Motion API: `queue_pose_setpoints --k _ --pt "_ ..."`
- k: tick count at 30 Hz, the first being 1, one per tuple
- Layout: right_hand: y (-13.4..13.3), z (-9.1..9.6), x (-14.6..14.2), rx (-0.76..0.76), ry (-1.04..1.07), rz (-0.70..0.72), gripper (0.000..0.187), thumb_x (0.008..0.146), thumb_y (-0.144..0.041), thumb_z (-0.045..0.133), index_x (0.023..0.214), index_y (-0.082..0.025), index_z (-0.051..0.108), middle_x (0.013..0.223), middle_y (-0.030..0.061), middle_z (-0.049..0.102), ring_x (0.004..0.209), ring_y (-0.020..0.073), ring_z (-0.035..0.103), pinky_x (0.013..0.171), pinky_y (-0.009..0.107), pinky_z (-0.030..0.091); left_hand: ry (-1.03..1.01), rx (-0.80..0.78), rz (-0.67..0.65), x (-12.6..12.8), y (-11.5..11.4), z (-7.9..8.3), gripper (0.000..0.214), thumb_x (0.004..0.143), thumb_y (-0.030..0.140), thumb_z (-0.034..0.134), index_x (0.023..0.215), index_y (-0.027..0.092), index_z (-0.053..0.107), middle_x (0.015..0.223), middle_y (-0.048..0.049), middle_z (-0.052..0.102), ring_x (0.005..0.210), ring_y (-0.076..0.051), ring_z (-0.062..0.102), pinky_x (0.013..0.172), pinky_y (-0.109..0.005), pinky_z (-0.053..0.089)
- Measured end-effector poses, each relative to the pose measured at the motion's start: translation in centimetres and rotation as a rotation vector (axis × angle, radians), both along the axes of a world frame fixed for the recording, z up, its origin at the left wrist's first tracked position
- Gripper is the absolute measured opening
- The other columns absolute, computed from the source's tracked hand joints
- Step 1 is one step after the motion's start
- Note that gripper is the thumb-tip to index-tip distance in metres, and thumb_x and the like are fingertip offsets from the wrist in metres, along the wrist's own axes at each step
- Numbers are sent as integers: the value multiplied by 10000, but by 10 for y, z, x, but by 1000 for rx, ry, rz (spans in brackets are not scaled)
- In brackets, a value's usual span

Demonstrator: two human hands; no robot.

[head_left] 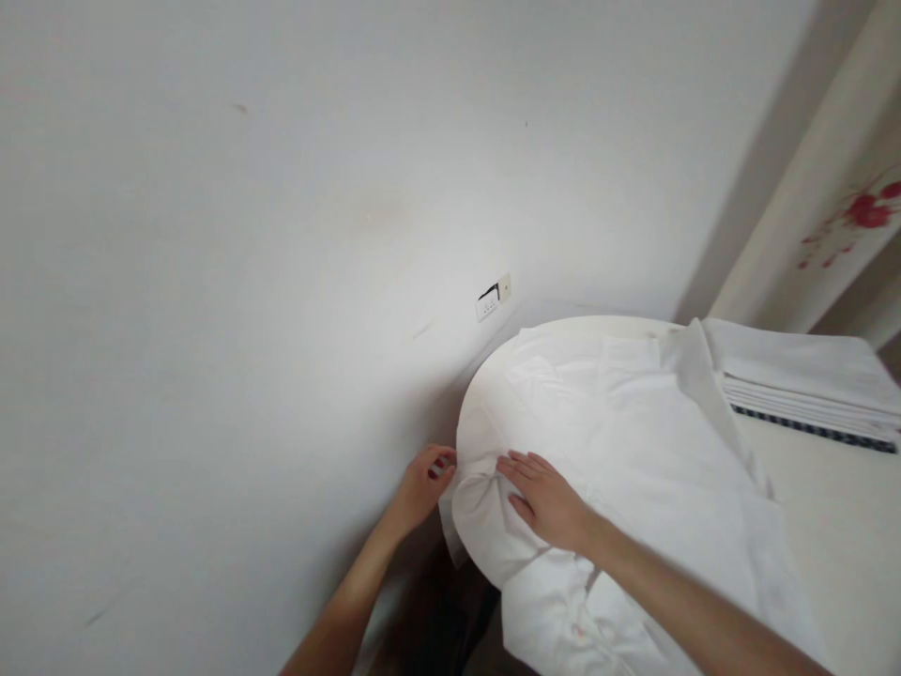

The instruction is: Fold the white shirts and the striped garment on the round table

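Observation:
A white garment (619, 451), which looks like a shirt, lies spread over a round white table (598, 324). My right hand (545, 498) rests on it palm down, fingers stretched out beside a gathered fold. At the table's left edge, the curled fingers of my left hand (426, 483) meet the cloth, their tips partly hidden against it. Part of the fabric hangs over the edge just below that hand. Nearer to me, under my right forearm, the cloth is bunched and creased.
A folded stack of white cloth (795, 361) with a dark checked strip along its bottom lies on the right. Close behind the table is a white wall (282, 282) with a socket (487, 304). A flowered curtain (774, 225) hangs at the right.

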State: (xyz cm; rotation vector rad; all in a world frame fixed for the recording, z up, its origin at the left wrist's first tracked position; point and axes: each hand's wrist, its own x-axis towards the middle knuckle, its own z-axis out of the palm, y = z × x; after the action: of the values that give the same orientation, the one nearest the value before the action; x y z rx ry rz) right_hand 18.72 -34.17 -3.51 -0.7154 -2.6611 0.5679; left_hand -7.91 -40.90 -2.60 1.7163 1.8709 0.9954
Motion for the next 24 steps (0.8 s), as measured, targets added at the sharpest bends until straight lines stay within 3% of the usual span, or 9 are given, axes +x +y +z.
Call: queue_pose_setpoints --k 5,10,13,15,19,21,24 --pt "1 -3 -1 14 -9 8 541 960 -237 449 1493 -145 466 1545 80 464 1446 243 385 1219 459 254 106 -127 -104 -7 -21 -7 226 833 241 635 1052 207 682 998 -41 677 895 -184 612 760 -277 475" --pt "1 -4 0 31 -10 10 534 966 -230 440 1492 -143 466 1537 95 472 1443 247 392 1210 475 271 290 -222 1 -11 -12 -16 318 817 217 660 1131 182 692 835 -20 663 757 -178 599 707 -275 414" --pt "1 -4 0 36 -7 15 536 965 -230 441 1496 -154 463 1537 88 472 1445 248 389 1208 479 274 378 -327 6 -16 -5 -15 158 875 267 613 936 188 736 734 -19 664 702 -183 609 646 -267 379" --pt "1 -3 0 35 -4 16 537 966 -233 440 1496 -149 462 1538 88 471 1446 252 387 1211 479 267 443 -351 76 -17 -4 -9 167 906 258 569 895 199 725 763 -35 693 734 -190 639 644 -262 378" --pt "0 -2 0 15 4 11 535 955 -221 451 1484 -145 478 1529 101 480 1442 255 394 1210 486 263 485 -288 275 -9 -5 16 247 985 222 430 1118 206 638 787 -44 717 710 -196 670 642 -264 406" --pt "0 -3 0 3 17 10 541 940 -214 473 1476 -148 489 1523 107 488 1438 260 399 1206 492 269 491 -210 305 0 -4 33 256 1001 214 394 1153 197 600 770 -51 710 700 -216 676 648 -285 432" --pt "2 -5 0 -36 67 20 533 912 -203 503 1443 -159 526 1501 107 516 1422 271 424 1199 511 279 471 35 246 19 2 59 209 989 182 393 1060 199 588 845 -69 704 807 -239 686 734 -331 486"
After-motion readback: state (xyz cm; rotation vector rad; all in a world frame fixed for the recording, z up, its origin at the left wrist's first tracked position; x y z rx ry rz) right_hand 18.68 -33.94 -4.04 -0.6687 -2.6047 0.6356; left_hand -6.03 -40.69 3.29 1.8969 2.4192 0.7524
